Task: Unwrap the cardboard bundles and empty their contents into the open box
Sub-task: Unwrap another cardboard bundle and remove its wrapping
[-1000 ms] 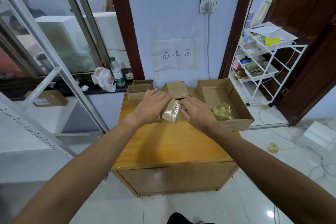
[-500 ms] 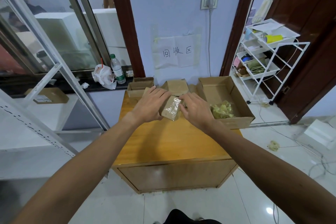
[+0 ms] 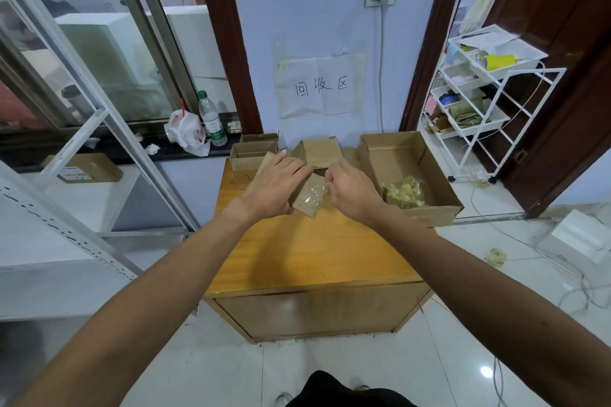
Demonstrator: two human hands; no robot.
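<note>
A small cardboard bundle [image 3: 308,196] wrapped in clear tape stands tilted on the wooden cabinet top [image 3: 307,251]. My left hand [image 3: 276,183] grips its left side. My right hand [image 3: 352,190] pinches the clear tape at the bundle's upper right edge. To the right lies the open box [image 3: 426,158] with a heap of yellow-green filling [image 3: 404,192] in its near end. More cardboard bundles [image 3: 252,155] sit at the back left, and another one [image 3: 320,152] stands behind my hands.
A water bottle [image 3: 211,119] and a white plastic bag [image 3: 185,130] stand on the dark sill at the left. A white wire rack [image 3: 479,102] is at the right. A scrap of filling [image 3: 496,256] and cables lie on the floor.
The bundle has tipped a little and my right hand has risen to its upper right edge, now pinching the tape. My left hand keeps its hold.
</note>
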